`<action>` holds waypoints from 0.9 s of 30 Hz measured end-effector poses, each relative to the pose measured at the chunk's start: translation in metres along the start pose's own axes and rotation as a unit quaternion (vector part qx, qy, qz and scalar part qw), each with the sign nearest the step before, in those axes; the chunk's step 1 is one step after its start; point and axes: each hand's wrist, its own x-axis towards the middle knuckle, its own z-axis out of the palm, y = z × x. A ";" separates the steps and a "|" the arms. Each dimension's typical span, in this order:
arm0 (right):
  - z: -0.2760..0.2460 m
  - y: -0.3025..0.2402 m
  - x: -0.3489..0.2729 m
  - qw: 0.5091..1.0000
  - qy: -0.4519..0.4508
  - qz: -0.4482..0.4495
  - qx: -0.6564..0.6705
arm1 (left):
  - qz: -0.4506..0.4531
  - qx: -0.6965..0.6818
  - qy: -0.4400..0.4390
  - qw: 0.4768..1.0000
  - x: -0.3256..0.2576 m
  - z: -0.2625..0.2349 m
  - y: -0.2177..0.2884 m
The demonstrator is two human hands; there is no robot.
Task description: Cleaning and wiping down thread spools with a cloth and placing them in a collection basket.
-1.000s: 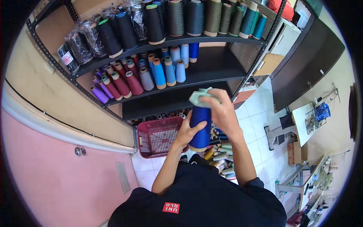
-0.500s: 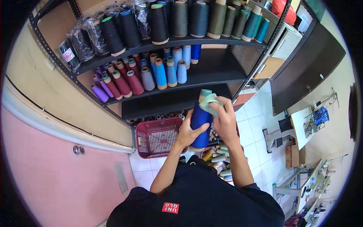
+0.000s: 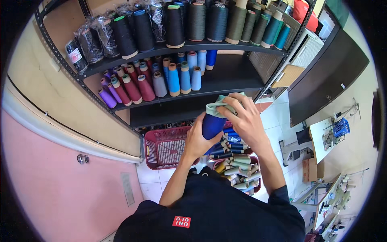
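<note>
Left fingers (image 3: 199,126) are gripping a blue thread cone (image 3: 213,127); right fingers (image 3: 241,108) are holding pale-green cloth (image 3: 214,109) at its top; maroon basket (image 3: 173,152) sitting left of cone.

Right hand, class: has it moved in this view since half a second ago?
Yes: the right hand appears higher, closer to the front edge of the middle black shelf.

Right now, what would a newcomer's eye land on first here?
Probably the deep blue cone of thread in the middle, held in the left hand, with the right hand gripping a pale green cloth at its top. Next, the rows of colourful cones on the black shelves above, and the pink door at lower left.
</note>
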 end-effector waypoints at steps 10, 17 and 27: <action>-0.012 0.009 0.046 0.988 -0.118 -0.087 -0.039 | 0.055 0.151 0.032 0.987 0.004 -0.019 0.014; -0.013 0.042 0.072 0.962 -0.259 -0.071 0.038 | 0.084 0.189 0.023 0.978 0.007 -0.025 0.011; 0.010 0.105 0.053 0.802 -0.304 0.111 0.503 | 0.138 0.061 0.079 0.985 0.010 -0.028 0.025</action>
